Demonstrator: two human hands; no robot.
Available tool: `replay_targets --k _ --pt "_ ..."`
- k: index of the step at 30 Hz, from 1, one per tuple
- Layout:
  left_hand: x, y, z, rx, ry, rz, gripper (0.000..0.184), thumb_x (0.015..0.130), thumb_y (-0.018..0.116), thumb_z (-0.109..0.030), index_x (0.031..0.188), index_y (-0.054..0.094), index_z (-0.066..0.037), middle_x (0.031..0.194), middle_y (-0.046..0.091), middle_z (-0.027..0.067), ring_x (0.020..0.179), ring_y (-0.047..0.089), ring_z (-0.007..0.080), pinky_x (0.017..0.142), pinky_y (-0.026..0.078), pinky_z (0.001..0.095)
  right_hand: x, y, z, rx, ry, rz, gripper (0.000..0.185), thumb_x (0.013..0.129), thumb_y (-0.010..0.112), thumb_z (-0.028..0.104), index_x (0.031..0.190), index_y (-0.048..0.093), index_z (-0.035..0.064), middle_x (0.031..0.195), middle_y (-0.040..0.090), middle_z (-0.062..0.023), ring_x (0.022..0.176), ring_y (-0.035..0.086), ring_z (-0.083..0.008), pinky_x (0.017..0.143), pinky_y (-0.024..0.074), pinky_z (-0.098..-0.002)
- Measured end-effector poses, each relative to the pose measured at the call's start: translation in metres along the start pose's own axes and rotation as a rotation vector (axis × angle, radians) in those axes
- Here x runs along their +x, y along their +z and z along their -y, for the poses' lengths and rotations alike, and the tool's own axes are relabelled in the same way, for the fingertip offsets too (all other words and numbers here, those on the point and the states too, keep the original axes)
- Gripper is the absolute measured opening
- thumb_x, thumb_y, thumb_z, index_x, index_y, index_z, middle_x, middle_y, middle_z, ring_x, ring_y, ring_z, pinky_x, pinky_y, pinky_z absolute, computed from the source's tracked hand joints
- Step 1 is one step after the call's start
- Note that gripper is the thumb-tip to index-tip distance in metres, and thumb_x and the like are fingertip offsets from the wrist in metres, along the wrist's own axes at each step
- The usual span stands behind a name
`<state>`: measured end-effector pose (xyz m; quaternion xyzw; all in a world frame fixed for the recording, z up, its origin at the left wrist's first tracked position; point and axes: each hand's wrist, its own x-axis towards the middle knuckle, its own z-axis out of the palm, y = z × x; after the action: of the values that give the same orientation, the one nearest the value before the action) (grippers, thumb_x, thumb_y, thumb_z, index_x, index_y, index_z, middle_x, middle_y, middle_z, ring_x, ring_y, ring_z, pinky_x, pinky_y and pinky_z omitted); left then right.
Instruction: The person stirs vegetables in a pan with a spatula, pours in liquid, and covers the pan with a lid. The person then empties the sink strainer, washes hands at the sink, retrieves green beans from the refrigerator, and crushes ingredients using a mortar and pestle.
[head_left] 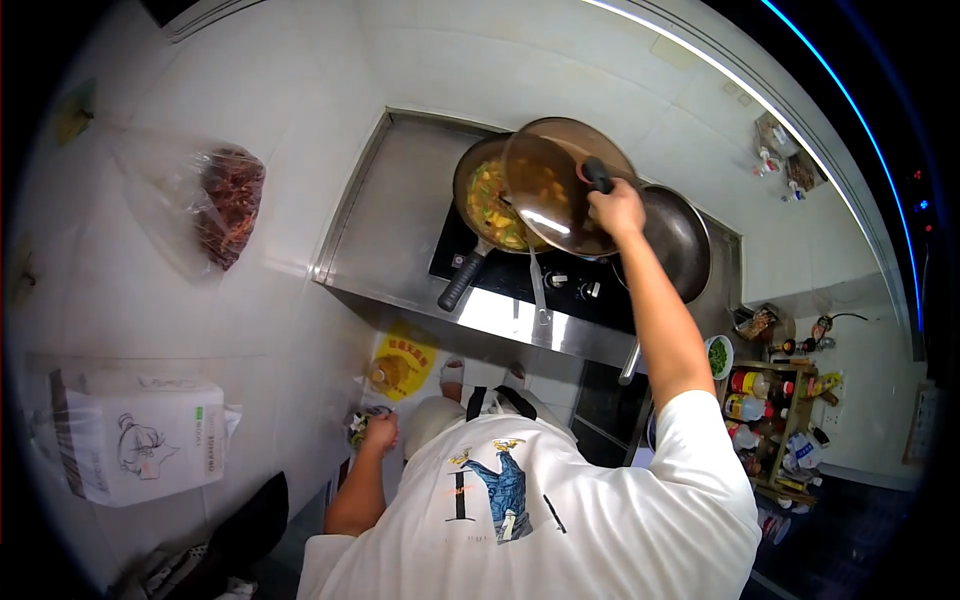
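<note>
My right hand [617,210] grips the black knob of a glass pan lid [550,215]. The lid is tilted over the right part of a frying pan [465,170], leaving its left part uncovered. Yellow and green chopped food [490,205] in sauce lies in the pan. A metal spatula [538,280] leans out over the pan's front rim, its head hidden in the food or under the lid. Low at my left side, my left hand [380,432] is closed, beside a small dark-green and white item [357,428]; what it holds, if anything, is unclear.
A dark wok [680,245] sits right of the pan on the black gas stove [575,285]. Further right are a bowl of chopped greens [718,355] and a rack of bottles [750,395]. A bag of dark red food [230,205] hangs on the left wall. A yellow bag [405,362] lies below the counter.
</note>
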<state>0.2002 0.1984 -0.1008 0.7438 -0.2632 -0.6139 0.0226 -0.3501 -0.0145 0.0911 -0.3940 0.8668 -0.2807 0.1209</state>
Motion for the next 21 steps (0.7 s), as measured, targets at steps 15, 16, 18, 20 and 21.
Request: replay_targets --k 15,16,18,20,21 --pt "0.012 -0.058 0.061 0.005 -0.022 0.028 0.027 0.089 0.052 -0.033 0.088 0.056 -0.006 0.060 0.053 0.0048 0.042 0.046 0.0148 0.038 0.041 0.0305 -0.020 0.090 0.068 -0.102 -0.096 0.046 0.053 0.072 0.066 0.031 0.118 0.055 0.0065 0.107 0.062 -0.0187 0.104 0.058 -0.0325 0.089 0.0457 -0.0401" --pt "0.011 -0.064 0.062 0.073 -0.036 0.006 0.028 0.089 0.052 -0.033 0.089 0.056 -0.005 0.061 0.054 0.0055 0.042 0.046 0.0150 0.038 0.042 0.0308 -0.019 0.091 0.064 -0.118 -0.137 0.037 0.056 0.073 0.067 0.032 0.121 0.054 0.0073 0.109 0.062 -0.0181 0.105 0.057 -0.0319 0.089 0.0452 -0.0394" --pt "0.027 -0.078 0.072 0.072 -0.049 0.049 0.031 0.089 0.054 -0.035 0.091 0.055 -0.004 0.063 0.056 0.0065 0.042 0.047 0.0153 0.038 0.042 0.0314 -0.018 0.089 0.058 -0.170 -0.176 0.079 0.059 0.073 0.068 0.034 0.120 0.052 0.0023 0.116 0.055 -0.0217 0.109 0.054 -0.0333 0.090 0.0454 -0.0403" --pt "0.037 -0.085 0.062 0.162 -0.009 0.055 0.031 0.089 0.054 -0.034 0.088 0.055 -0.003 0.064 0.057 0.0070 0.043 0.049 0.0159 0.038 0.043 0.0319 -0.036 0.076 0.063 -0.155 -0.167 -0.003 0.060 0.072 0.069 0.035 0.118 0.052 0.0008 0.110 0.055 -0.0229 0.105 0.054 -0.0354 0.089 0.0458 -0.0410" --pt "0.044 -0.088 0.054 0.120 -0.045 0.090 0.029 0.089 0.053 -0.033 0.085 0.056 -0.004 0.065 0.058 0.0077 0.043 0.051 0.0164 0.038 0.043 0.0317 -0.044 0.073 0.061 -0.135 -0.200 -0.098 0.058 0.072 0.070 0.033 0.117 0.052 0.0009 0.106 0.056 -0.0229 0.102 0.054 -0.0360 0.087 0.0460 -0.0418"
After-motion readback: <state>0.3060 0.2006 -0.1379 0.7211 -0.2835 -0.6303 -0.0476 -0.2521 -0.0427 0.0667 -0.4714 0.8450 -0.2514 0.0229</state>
